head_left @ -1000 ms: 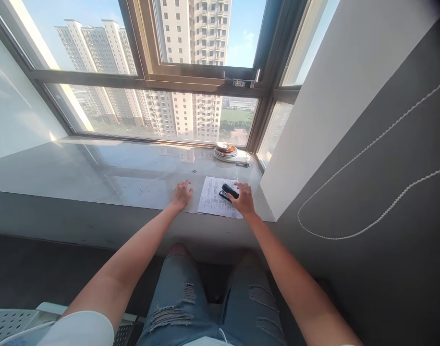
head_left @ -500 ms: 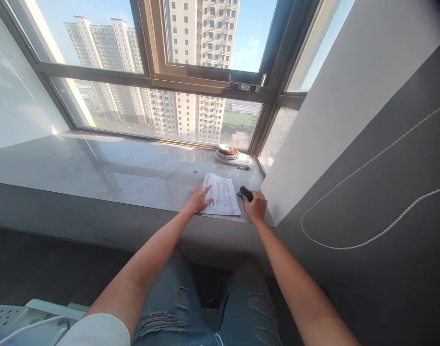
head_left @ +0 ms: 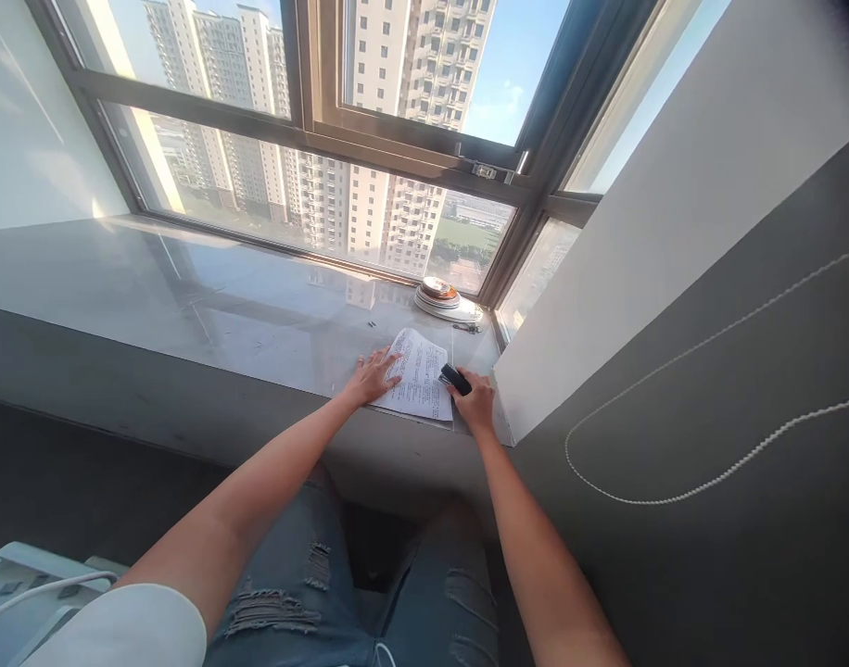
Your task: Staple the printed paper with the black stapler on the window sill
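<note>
A printed sheet of paper (head_left: 419, 374) lies on the grey stone windowsill (head_left: 222, 315), near its front edge at the right. My left hand (head_left: 373, 377) rests flat on the paper's left edge with fingers stretched out. My right hand (head_left: 475, 405) is closed around a black stapler (head_left: 456, 379), which sits at the paper's right edge.
A stack of plates (head_left: 441, 297) stands by the window frame at the back right, with small dark bits beside it. A white wall (head_left: 647, 222) bounds the sill on the right. A bead chain (head_left: 709, 482) hangs on the grey wall. My knees in torn jeans are below the sill.
My right hand has brought the stapler back left to the paper's right edge. My left hand stays on the paper. The camera has tilted and shifted.
</note>
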The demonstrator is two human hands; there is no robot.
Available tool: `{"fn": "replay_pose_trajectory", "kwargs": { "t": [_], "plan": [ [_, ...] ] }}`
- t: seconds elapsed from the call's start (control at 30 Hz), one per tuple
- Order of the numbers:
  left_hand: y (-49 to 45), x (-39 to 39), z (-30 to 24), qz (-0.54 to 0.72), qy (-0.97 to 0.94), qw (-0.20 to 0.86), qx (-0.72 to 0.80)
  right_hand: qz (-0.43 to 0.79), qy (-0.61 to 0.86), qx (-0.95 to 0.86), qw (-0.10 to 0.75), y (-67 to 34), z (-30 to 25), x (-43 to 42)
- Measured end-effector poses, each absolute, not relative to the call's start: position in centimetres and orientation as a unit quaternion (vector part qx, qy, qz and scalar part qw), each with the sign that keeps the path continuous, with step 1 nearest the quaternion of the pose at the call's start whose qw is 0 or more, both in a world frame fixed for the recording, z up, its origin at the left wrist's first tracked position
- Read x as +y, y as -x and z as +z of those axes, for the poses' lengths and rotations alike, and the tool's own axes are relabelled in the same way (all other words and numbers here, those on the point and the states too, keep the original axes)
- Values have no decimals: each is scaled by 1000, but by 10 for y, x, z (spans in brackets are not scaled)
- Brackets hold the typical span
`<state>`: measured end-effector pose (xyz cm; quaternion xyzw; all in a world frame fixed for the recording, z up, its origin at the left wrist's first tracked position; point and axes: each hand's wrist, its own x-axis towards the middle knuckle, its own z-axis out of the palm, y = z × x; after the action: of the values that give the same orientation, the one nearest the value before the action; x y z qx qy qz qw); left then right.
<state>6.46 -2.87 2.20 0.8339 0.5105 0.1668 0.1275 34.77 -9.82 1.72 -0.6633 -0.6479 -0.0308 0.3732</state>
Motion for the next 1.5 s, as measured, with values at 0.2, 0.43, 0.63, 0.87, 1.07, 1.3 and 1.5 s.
{"fn": "replay_pose_trajectory", "kwargs": {
  "t": [0.2, 0.43, 0.63, 0.87, 1.07, 1.3, 1.5],
  "plan": [
    [-65, -32, 24, 173, -834, 119, 510, -132, 606, -723, 303, -336, 19, -104],
    [-68, -32, 22, 174, -828, 109, 522, -147, 585, -752, 266, -332, 20, -101],
    [-69, -35, 25, 194, -817, 119, 529, -172, 619, -718, 267, -331, 21, -101],
    [-68, -35, 26, 201, -818, 130, 523, -132, 611, -727, 284, -333, 21, -102],
    [-69, -34, 26, 200, -817, 127, 526, -100, 614, -731, 279, -332, 24, -102],
    [-69, -34, 28, 194, -815, 130, 531, -125, 622, -723, 274, -333, 24, -102],
    [-71, -34, 27, 197, -816, 132, 527, -149, 629, -723, 242, -334, 21, -100]
  ]
}}
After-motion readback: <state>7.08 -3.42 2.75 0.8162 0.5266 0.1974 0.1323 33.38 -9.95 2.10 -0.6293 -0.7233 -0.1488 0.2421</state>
